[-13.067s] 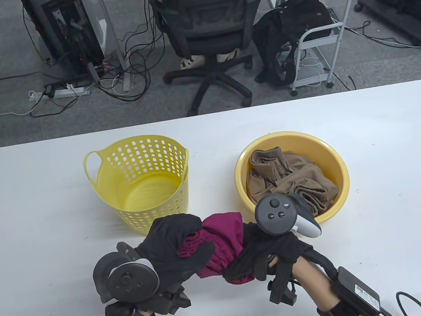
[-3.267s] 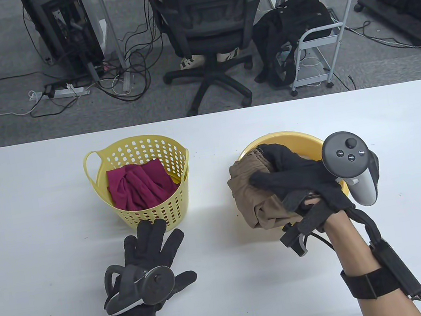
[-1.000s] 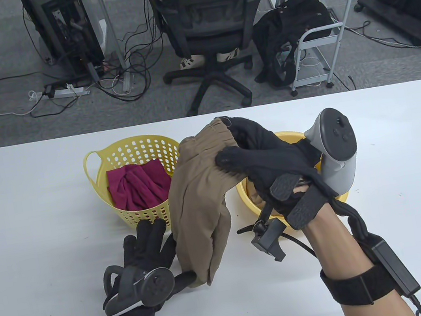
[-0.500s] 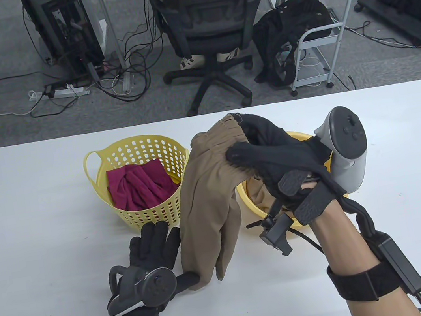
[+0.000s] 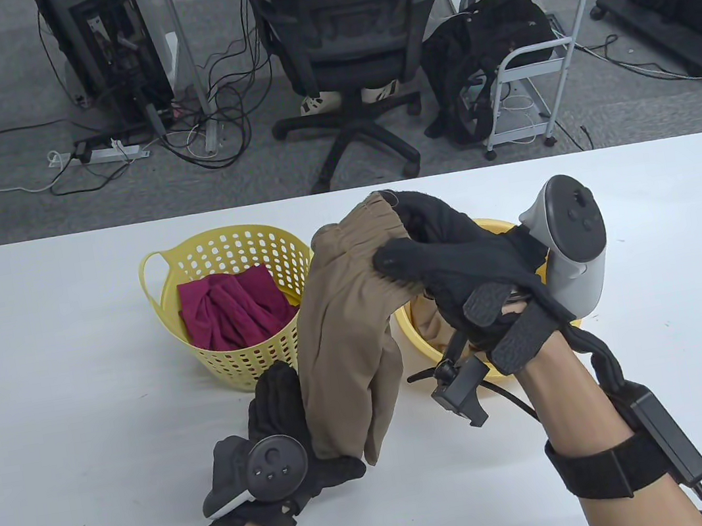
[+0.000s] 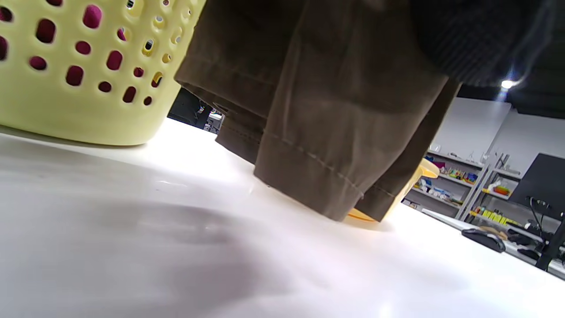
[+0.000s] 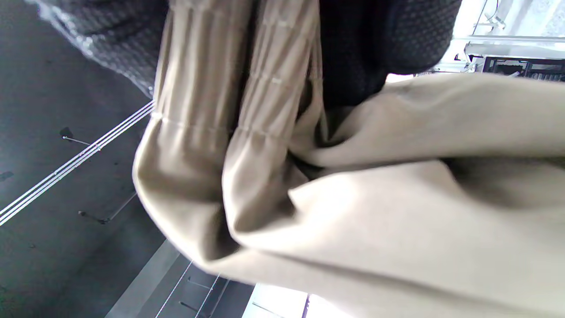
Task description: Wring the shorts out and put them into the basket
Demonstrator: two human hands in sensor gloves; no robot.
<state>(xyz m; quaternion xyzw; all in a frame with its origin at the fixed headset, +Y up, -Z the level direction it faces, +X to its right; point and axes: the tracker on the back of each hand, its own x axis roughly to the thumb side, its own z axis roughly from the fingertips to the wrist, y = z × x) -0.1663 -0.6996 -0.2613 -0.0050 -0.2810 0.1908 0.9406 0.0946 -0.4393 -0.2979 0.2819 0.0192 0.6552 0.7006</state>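
Brown shorts (image 5: 343,337) hang lengthwise above the white table (image 5: 45,391). My right hand (image 5: 400,235) grips their gathered waistband (image 7: 229,88) up high, over the yellow basin (image 5: 505,226). My left hand (image 5: 300,427) has its fingers curled round the left side of the legs and its thumb under the hem. In the left wrist view the hem (image 6: 318,163) hangs just above the table. The yellow perforated basket (image 5: 220,238) stands at the left, holding crumpled magenta shorts (image 5: 233,315).
The basin is mostly hidden behind my right hand and wrist. An office chair (image 5: 349,43), a small cart (image 5: 526,62) and cables lie on the floor beyond the table's far edge.
My left hand has turned and moved right, from lying flat on the table to wrapping the lower part of the brown shorts. The right hand still holds the waistband up in about the same place.
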